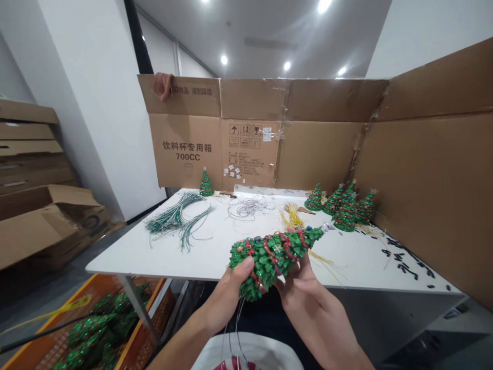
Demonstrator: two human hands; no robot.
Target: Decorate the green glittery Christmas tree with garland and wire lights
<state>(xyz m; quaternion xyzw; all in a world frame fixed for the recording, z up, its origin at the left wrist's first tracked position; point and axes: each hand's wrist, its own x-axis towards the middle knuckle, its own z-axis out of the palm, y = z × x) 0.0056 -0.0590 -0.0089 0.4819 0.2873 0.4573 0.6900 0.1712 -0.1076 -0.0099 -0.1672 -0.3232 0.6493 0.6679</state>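
Both my hands hold a green glittery Christmas tree ornament point(273, 262) on its side above the table's front edge, its tip pointing right. It has red garland and small coloured beads. My left hand point(231, 290) grips the wide base end, with the thumb on the green foliage. My right hand point(304, 303) cradles the middle from below, its fingers partly hidden behind the tree. Thin wires hang down from the base. On the white table point(127, 257) lie bundles of green tinsel wire point(177, 218), tangled silver wire point(248, 205) and yellow strands point(292, 218).
Several finished small trees point(344, 211) stand at the table's right, and another point(206, 184) stands at the back. Black bits point(404, 259) lie near the right edge. Cardboard sheets point(250, 133) wall the table. An orange crate point(127, 318) holding green trees sits low at left.
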